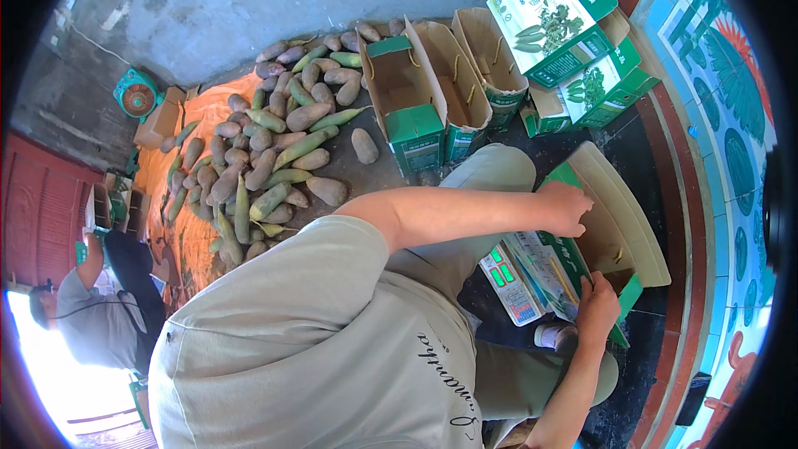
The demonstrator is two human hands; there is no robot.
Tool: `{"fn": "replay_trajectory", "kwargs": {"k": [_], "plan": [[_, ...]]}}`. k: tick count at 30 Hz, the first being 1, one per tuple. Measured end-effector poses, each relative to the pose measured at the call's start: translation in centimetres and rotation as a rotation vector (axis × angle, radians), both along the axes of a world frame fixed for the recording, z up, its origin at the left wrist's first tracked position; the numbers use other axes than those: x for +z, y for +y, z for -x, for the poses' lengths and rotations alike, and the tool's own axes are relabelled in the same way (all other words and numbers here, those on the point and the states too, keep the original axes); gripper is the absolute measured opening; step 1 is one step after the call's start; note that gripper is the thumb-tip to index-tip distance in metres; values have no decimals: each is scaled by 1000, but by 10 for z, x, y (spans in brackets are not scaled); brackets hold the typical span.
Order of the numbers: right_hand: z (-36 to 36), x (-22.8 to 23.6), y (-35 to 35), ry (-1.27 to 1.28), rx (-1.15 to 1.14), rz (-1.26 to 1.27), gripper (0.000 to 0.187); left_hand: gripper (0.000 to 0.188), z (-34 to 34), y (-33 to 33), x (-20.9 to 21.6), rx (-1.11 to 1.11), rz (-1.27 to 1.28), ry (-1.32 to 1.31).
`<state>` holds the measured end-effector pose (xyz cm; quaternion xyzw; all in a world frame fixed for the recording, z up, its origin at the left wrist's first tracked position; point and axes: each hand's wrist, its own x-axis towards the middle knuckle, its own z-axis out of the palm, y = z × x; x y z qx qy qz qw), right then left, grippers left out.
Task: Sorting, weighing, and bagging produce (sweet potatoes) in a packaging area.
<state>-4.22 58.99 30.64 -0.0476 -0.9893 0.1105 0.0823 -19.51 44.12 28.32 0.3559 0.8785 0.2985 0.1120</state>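
Observation:
An open-topped cardboard carton [628, 224] with green-and-white printed sides and rope handles stands in front of me. My left hand [565, 209] is closed at its upper edge, fingers curled over the rim. Lower down, my right hand [598, 303] grips the carton's near corner, with fingertips over the edge. Close beside the carton lies a scale [511, 287] with lit green displays and a keypad. Whether the carton rests on the scale's plate is hidden. The inside visible between my hands is bare brown cardboard; its bottom is partly hidden.
A large heap of green radishes [258, 150] covers an orange sheet [170, 183] and the floor. Open cartons [416, 129] stand in a row, with closed printed cartons [553, 17] stacked beyond. A teal fan [138, 93] is by the wall. Another person [96, 308] works at far left.

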Motion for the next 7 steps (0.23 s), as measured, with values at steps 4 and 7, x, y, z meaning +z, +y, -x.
{"fn": "replay_trajectory", "kwargs": {"k": [4, 7], "plan": [[-3, -1, 5, -23, -22, 9, 10, 36, -5, -25, -5, -35, -170, 40], [-4, 0, 2, -23, -7, 15, 12, 41, -14, -55, -12, -12, -398, 202]]}}
